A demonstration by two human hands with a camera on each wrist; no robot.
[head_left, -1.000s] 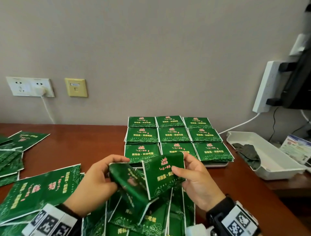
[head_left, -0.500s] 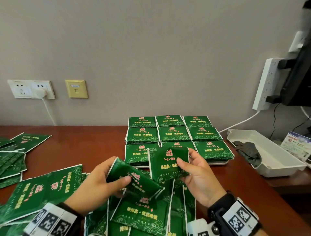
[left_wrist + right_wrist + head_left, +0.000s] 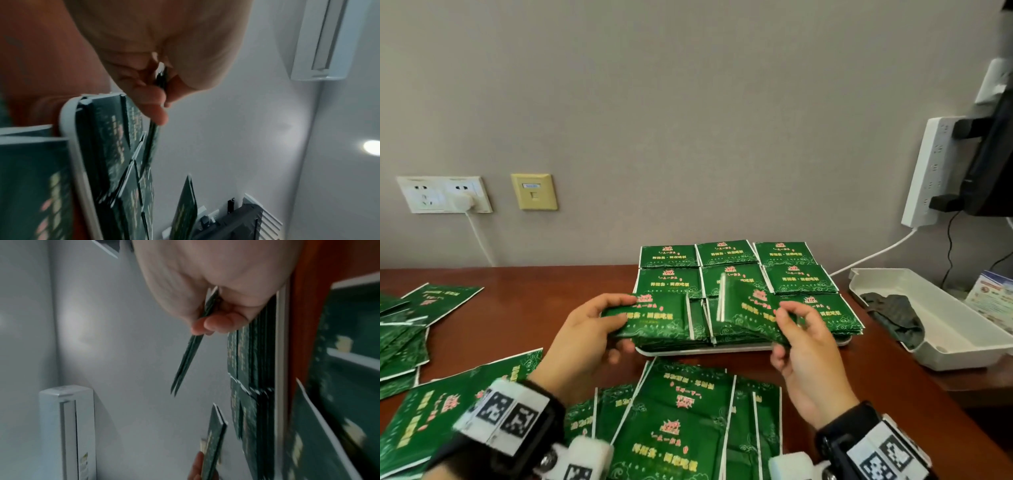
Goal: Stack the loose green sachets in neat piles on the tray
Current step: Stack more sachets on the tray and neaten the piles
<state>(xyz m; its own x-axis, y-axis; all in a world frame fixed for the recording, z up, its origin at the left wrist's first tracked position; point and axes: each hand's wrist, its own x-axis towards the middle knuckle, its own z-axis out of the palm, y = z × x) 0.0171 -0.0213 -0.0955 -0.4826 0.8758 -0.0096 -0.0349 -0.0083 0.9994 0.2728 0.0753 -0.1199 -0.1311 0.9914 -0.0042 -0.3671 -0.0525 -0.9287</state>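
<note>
The left hand (image 3: 585, 329) pinches 1 sachet (image 3: 654, 315) by its left edge, thumb on top and fingers curled beneath, holding it nearly flat over the front left pile on the tray (image 3: 705, 348). The left wrist view confirms the pinch: thumb and fingertip (image 3: 156, 113) close on the thin green edge right beside the tray's white rim. The flat hold looks chosen so the sachet can drop square onto the pile below.

The right hand (image 3: 808, 346) pinches a second sachet (image 3: 750, 311) at its right edge, tilted so its left edge stands up, above the front middle pile. From the right wrist camera it may be 2 layers held together; motion blur leaves this unclear. I judge the tilt to be a mid-swing attitude on the way to lying flat.

The tray sits on the desk (image 3: 534, 308) toward its back edge and carries 9 piles in a 3 by 3 grid, so each hand seems to feed its own front pile.

Loose sachets (image 3: 678, 421) lie overlapping at the desk's front edge, with more spread (image 3: 400, 335) along the left edge, so much stacking remains. A white container (image 3: 941, 329) with a dark cloth inside sits by the right edge.
</note>
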